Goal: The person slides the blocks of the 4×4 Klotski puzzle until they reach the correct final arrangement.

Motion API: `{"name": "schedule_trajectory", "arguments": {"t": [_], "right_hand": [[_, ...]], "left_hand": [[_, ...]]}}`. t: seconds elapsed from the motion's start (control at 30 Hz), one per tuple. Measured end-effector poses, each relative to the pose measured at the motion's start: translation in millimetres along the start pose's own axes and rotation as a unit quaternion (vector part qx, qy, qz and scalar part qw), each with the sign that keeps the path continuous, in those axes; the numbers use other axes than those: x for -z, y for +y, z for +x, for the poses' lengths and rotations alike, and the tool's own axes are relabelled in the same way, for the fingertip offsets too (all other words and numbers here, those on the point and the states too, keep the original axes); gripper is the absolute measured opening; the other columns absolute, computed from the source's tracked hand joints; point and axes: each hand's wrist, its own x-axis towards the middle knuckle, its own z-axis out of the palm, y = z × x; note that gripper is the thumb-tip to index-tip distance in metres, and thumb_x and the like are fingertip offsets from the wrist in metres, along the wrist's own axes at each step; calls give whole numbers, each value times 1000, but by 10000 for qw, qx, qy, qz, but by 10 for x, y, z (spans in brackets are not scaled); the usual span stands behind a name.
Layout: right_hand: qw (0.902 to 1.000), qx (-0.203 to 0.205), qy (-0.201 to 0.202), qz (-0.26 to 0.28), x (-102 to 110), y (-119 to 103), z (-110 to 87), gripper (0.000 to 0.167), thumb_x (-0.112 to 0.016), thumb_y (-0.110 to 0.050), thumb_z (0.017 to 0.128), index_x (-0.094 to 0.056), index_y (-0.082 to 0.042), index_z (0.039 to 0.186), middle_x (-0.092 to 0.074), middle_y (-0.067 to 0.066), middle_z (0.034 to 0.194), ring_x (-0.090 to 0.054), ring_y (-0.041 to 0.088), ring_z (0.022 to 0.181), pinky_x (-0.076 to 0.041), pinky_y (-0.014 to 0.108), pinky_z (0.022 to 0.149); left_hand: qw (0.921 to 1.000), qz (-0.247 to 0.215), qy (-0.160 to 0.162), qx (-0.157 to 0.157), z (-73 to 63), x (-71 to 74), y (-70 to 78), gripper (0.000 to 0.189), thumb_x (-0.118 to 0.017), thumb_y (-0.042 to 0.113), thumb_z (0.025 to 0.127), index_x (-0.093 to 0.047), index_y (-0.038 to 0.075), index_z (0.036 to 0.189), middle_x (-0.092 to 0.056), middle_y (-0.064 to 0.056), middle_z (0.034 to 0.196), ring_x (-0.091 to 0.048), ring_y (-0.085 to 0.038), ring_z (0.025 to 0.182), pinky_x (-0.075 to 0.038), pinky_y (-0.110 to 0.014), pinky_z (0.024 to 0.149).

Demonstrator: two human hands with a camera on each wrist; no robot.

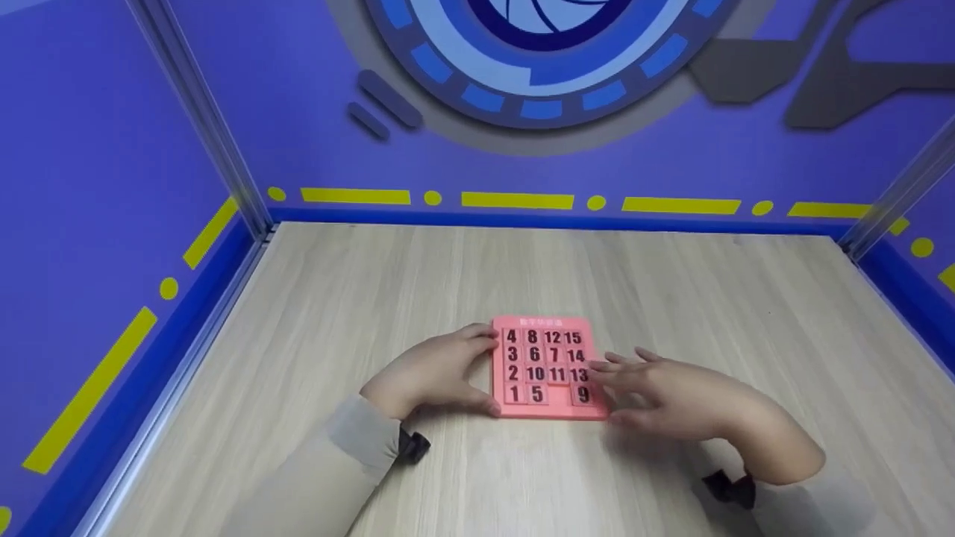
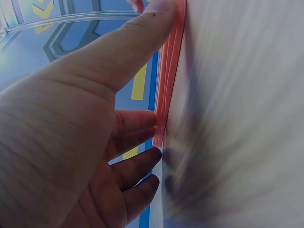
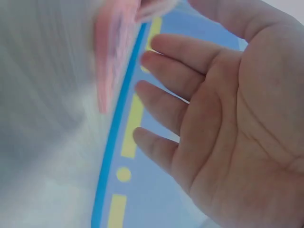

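A pink sliding number puzzle (image 1: 548,411) lies flat on the wooden table, its numbered tiles in rows and one gap in the bottom row between 5 and 9. My left hand (image 1: 440,371) holds the puzzle's left side, thumb at the near corner and forefinger farther up. In the left wrist view the thumb and fingertips meet the pink edge (image 2: 167,90). At the right side, my right hand (image 1: 671,395) hovers with its fingertips overlapping the rim beside the 13 tile. The right wrist view shows its fingers (image 3: 178,92) loosely extended and spread, nothing held.
The pale wooden table (image 1: 358,283) reaches back to a blue-purple wall (image 1: 298,149) with yellow markings. Side panels with metal corner posts (image 1: 213,127) stand at left and right. Grey sleeves (image 1: 328,462) and black wrist straps show on both arms.
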Motion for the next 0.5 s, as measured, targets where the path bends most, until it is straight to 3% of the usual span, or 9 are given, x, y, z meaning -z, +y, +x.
{"name": "schedule_trajectory", "arguments": {"t": [0.27,0.5], "right_hand": [[9991,-114,-389,135,-42,21,-26,55,-71,-48,108,-72,-18,154,-65,3,166,-53,42,162,-29,75,137],[9994,-80,-234,-222,-93,-41,18,50,-73,-47,108,-78,-17,147,-72,4,158,-57,41,158,-33,73,137]], "left_hand": [[9999,80,20,-139,8,-4,-18,114,-97,62,81,-49,15,173,-37,0,186,-41,-25,171,-35,-43,143],[9999,68,24,-81,1,-9,-7,114,-97,62,81,-49,15,173,-38,0,185,-42,-25,170,-36,-44,142]]}}
